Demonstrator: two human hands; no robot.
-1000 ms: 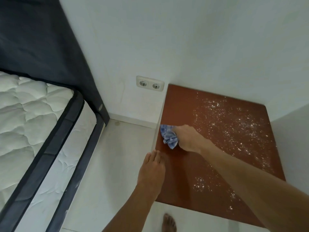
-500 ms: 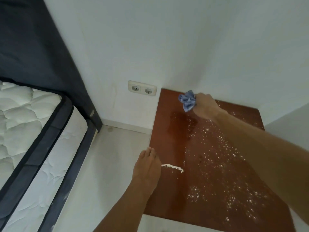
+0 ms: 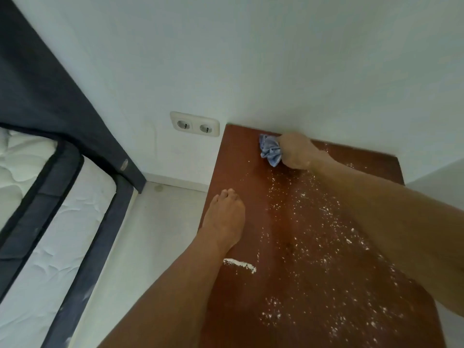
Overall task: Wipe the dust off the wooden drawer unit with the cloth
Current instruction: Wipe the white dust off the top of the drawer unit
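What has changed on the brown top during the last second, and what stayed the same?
The right hand, with the blue cloth bunched in its grip, went from the near left edge of the drawer unit's top to the far edge by the wall. A short white ridge of powder now lies beside the left hand. That hand stayed flat at the left edge; scattered dust remains.
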